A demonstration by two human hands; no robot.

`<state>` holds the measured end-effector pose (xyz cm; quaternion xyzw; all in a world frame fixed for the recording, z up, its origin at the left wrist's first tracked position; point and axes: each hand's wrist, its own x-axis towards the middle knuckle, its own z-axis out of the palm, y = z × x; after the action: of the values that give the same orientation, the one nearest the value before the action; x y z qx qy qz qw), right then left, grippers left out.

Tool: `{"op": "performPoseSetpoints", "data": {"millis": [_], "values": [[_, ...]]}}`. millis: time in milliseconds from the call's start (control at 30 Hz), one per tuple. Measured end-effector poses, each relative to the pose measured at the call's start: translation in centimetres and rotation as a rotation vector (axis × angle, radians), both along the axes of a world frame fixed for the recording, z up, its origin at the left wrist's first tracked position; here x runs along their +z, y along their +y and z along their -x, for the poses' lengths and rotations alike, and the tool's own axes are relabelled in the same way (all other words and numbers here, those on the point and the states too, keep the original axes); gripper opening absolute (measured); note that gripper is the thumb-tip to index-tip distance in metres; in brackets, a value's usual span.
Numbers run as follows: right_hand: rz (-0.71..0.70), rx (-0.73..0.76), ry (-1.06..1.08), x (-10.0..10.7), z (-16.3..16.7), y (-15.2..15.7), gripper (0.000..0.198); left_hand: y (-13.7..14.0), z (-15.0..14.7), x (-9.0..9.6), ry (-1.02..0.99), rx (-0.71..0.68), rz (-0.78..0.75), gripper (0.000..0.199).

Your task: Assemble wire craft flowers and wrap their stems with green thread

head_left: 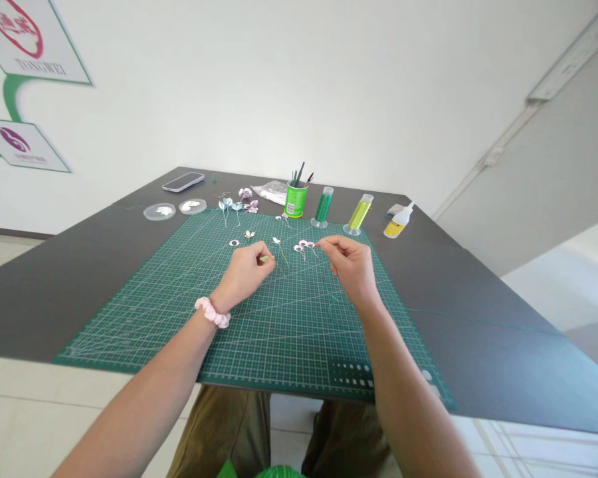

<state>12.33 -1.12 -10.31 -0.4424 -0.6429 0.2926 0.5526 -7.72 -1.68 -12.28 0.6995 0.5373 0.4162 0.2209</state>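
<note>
A green gridded cutting mat [279,338] lies on a dark grey table [483,318] before the person. Above it, the left hand [246,271] is curled nearly closed, thumb and forefinger pinching a small yellow-green piece [265,259]. The right hand [351,265] has its fingers bent and its thumb and forefinger brought together beside the rightmost of several small pink-and-white loops on thin stems [299,248]; whether they grip it is too small to tell. These loops lie on the mat, their rounded heads grouped close together. Between the hands lies a white-petalled flower with a thin green stem [276,241]. Farther off stand a bright green can [296,200] of tools and a clear spool of dark green thread [323,206].
</note>
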Motion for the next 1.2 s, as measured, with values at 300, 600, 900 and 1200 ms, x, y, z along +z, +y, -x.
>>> {"op": "performPoseSetpoints", "data": {"millis": [300,600,900,1200], "values": [[0.033,-0.121,0.018,-0.6,-0.1,0.6,0.019,0.0,0.2,0.5,-0.264,-0.256,0.277,0.013],[0.17,-0.043,-0.166,-1.6,0.0,0.9,0.022,-0.5,0.0,0.6,-0.519,-0.548,0.448,0.022],[0.354,0.034,-0.211,-1.3,0.3,0.8,0.024,-0.4,0.0,0.4,-0.664,-0.54,0.473,0.025],[0.491,0.524,0.086,-1.2,2.1,-1.0,0.04,-0.3,-0.5,0.1,-0.68,-0.432,0.474,0.023]]}}
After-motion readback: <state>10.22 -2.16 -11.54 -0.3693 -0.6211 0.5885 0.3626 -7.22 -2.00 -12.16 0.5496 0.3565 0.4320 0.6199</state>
